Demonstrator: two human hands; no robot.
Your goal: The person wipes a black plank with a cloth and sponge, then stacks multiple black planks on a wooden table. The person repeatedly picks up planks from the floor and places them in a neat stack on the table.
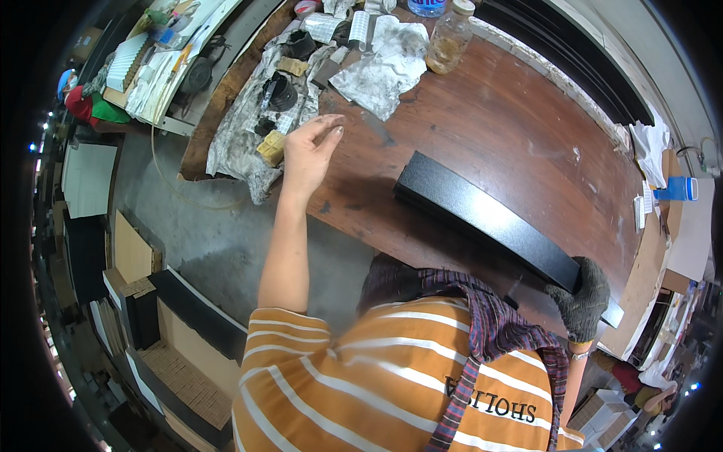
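A long black board (489, 218) with a smooth, shiny top face lies slantwise near the front edge of the brown table. My right hand (584, 301), in a dark grey knit glove, is closed around its near right end; its fingers are partly hidden. Bare and raised, my left hand (310, 147) is over the table's left part, thumb slightly apart from loosely bent fingers, with nothing visible between them. Near it are a yellow sponge-like block (271, 148), a black ribbed cup-like piece (280, 93) and a stained white cloth (385, 68).
The brown table (482, 113) carries a jar (449, 41) at its far side. Beyond it run long black pieces (572, 53). A blue container (675, 188) stands at right. Black-edged boxes (192, 354) sit on the floor at left, below another cluttered bench (162, 68).
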